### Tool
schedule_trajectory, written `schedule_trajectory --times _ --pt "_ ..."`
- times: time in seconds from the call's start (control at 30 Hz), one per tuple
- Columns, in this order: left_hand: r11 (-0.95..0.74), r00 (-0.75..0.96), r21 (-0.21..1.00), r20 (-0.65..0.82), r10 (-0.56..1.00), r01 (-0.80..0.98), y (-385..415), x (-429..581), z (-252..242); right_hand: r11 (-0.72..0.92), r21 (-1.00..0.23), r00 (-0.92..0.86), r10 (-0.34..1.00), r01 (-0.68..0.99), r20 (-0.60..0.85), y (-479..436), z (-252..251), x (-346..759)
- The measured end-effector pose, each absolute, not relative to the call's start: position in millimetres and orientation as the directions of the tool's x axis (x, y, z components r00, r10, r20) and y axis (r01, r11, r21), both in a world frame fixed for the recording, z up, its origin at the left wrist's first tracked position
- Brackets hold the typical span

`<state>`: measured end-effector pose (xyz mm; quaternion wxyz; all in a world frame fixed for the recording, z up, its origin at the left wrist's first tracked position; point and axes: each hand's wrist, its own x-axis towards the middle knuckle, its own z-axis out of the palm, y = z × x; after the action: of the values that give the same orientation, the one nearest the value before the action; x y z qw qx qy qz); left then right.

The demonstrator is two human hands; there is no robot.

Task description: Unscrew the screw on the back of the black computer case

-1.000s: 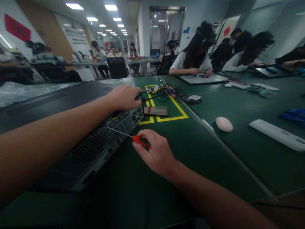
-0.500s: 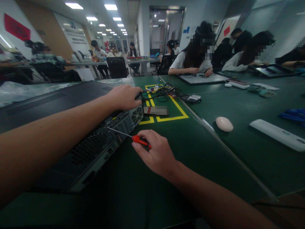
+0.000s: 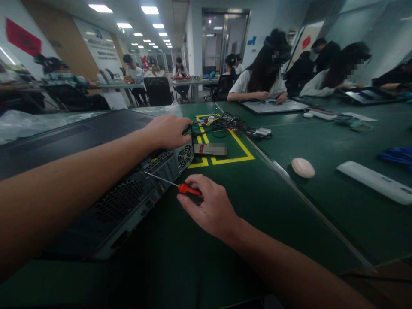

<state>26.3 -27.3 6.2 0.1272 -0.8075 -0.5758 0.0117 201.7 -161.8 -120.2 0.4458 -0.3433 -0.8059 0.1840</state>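
A dark desktop computer case (image 3: 96, 171) lies flat on the green table (image 3: 257, 206), its vented back panel facing me. My left hand (image 3: 169, 131) rests curled over the case's far top corner, gripping its edge. My right hand (image 3: 209, 206) pinches the red handle of a screwdriver (image 3: 180, 186). The thin metal shaft points left and up, with its tip against the back panel near the slot area. A small round fan grille (image 3: 185, 155) shows at the panel's right end.
A yellow taped rectangle (image 3: 238, 148) holds a flat dark card (image 3: 210, 149) and a tangle of cables (image 3: 225, 122). A white mouse (image 3: 302, 167) and white keyboard (image 3: 375, 182) lie to the right. Several people sit working at the far tables.
My right hand's fingers have shifted slightly on the red handle, as in a small turn. The screwdriver tip stays at the same spot. My left hand has not moved.
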Motion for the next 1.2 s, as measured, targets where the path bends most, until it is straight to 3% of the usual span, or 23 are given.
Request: schedule_trajectory --times 1.2 --pt "-0.328 0.362 -0.224 0.13 0.923 0.918 -29.1 26.3 5.8 0.697 -0.581 -0.384 0.717 0.421 0.582 -159.9 -119.3 201.7"
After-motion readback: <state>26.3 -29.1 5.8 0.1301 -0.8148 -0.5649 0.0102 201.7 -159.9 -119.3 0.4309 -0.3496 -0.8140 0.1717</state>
